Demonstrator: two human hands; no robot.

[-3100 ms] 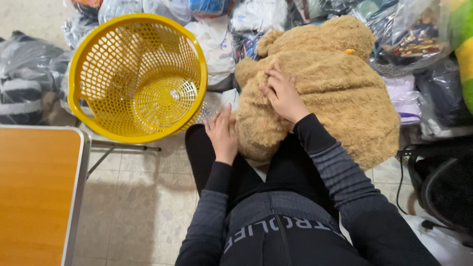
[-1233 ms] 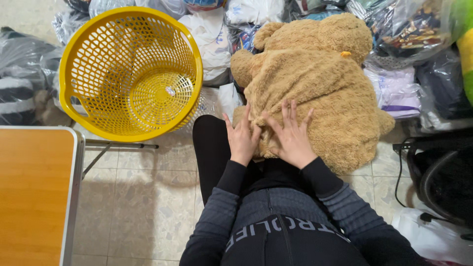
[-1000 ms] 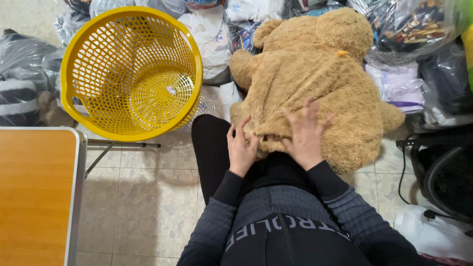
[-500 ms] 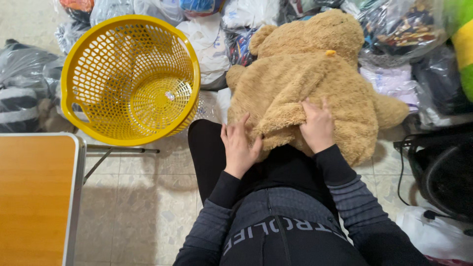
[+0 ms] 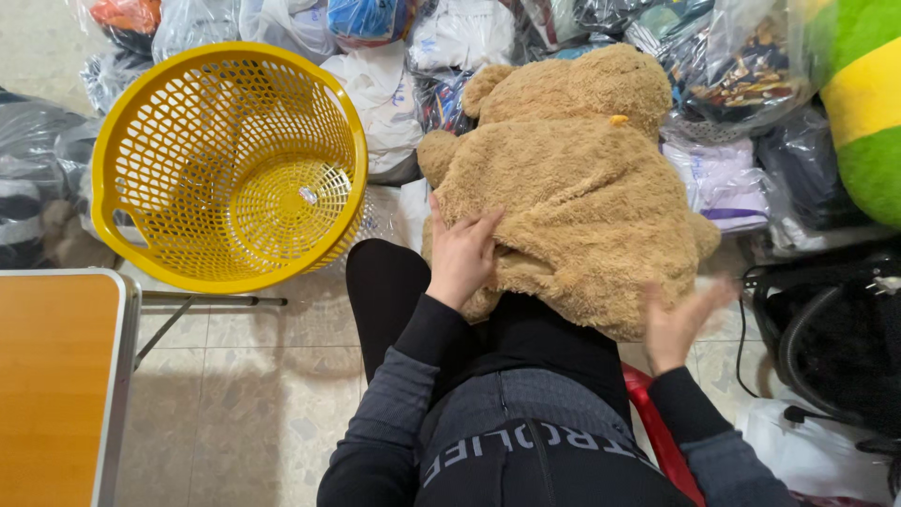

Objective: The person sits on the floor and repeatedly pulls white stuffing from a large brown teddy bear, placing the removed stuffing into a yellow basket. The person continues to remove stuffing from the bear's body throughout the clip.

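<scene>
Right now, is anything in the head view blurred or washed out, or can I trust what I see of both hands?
Head view: the right hand is smeared by motion blur, its fingers indistinct; the left hand is sharp, lying flat on the tan plush bear. Lighting is even, shadows soft. Glare shows only on the clear plastic bags at the top. The yellow basket is crisp.

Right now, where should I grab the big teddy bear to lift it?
Probably with both hands around the teddy bear at its soft middle, from the near side. It lies face down across the lap, the left hand already rests there, and the body squashes easily.
</scene>
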